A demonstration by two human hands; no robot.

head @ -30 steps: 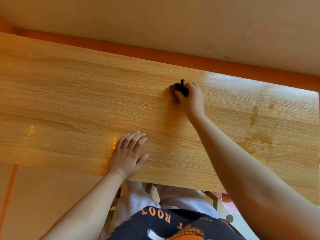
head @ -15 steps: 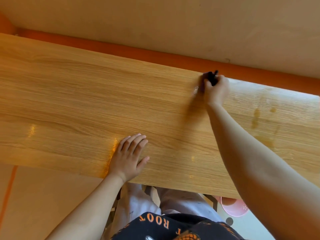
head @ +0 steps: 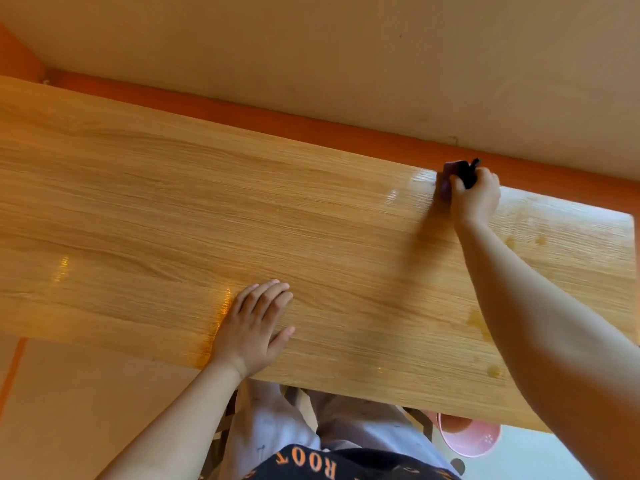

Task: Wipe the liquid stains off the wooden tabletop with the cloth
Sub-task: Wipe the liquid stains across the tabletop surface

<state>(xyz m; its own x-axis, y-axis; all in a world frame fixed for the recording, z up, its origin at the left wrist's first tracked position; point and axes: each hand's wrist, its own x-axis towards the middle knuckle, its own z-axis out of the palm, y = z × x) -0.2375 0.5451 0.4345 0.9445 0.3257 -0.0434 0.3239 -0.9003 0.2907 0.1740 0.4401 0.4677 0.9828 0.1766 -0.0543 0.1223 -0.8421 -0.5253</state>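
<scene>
The wooden tabletop (head: 173,216) runs across the view. My right hand (head: 476,197) grips a small dark cloth (head: 457,174) and presses it onto the wood at the table's far edge. Most of the cloth is hidden under the fingers. Yellowish liquid stains (head: 479,323) lie right of that arm, with smaller drops (head: 540,240) toward the far right corner. Flat on the wood near the front edge rests my left hand (head: 254,327), fingers straight.
A wall with an orange baseboard (head: 311,128) runs right behind the table's far edge. The table ends at the right (head: 632,271). Below the front edge are my legs (head: 294,424) and a pink bucket (head: 467,438) on the floor.
My right hand has slid the cloth from mid-table away and to the right, up to the far edge. The left hand has stayed in place.
</scene>
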